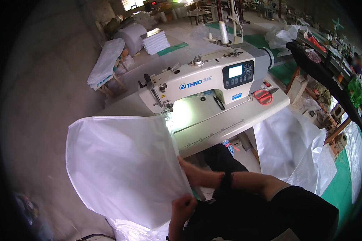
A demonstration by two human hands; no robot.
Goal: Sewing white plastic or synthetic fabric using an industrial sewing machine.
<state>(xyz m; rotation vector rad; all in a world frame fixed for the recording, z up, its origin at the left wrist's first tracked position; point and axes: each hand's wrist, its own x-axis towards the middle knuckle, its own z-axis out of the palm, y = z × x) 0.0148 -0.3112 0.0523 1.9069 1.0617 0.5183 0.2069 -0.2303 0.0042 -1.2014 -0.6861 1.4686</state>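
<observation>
A large white plastic sheet (pixel 120 160) hangs off the left side of a white sewing machine (pixel 205 78). Its upper corner lies by the lit needle area, under the machine's head. Low on the sheet's right edge, my left hand (pixel 183 209) is closed in a fist around the edge. My right hand (pixel 192 172) is higher up along the same edge, just in front of the machine table; a dark band circles that wrist. Its fingers are blurred and partly hidden by the sheet, so their grip cannot be made out.
On the machine table (pixel 217 134) lie red-handled scissors (pixel 262 97) and small black thread snips (pixel 219 103). A thread cone (pixel 223 33) stands behind the machine. More white sheeting (pixel 285 140) hangs at the right. Stacked white material (pixel 155 41) sits at the back left.
</observation>
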